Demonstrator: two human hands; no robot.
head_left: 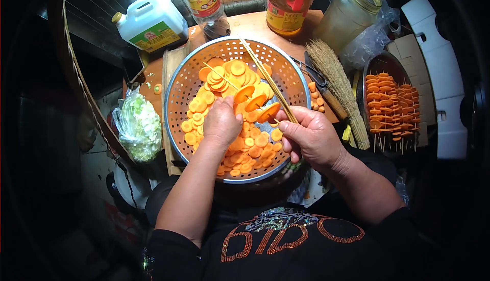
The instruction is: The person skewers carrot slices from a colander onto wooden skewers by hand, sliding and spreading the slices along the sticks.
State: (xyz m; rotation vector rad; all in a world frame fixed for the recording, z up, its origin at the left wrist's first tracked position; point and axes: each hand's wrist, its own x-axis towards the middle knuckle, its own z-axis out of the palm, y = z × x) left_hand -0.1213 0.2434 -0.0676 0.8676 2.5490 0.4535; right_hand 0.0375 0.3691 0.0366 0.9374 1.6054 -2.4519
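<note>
A metal colander (174,128) with holes in its wall holds a heap of round carrot slices (238,68). Over it, my right hand (314,137) grips a bundle of bamboo skewers (265,74) and the end of one skewer threaded with several carrot slices (255,102). My left hand (223,120) is closed beside the far end of that threaded skewer, its fingers curled over the heap; what they hold, if anything, is hidden. A loose skewer (219,75) lies across the slices.
Filled carrot skewers (392,105) stand in a bowl at right, beside a straw brush (339,87). A white jug (153,22), bottles (203,3) and a glass jar (352,10) line the back. A bag of chopped greens (139,128) lies left; carrot pieces (316,97) sit right of the colander.
</note>
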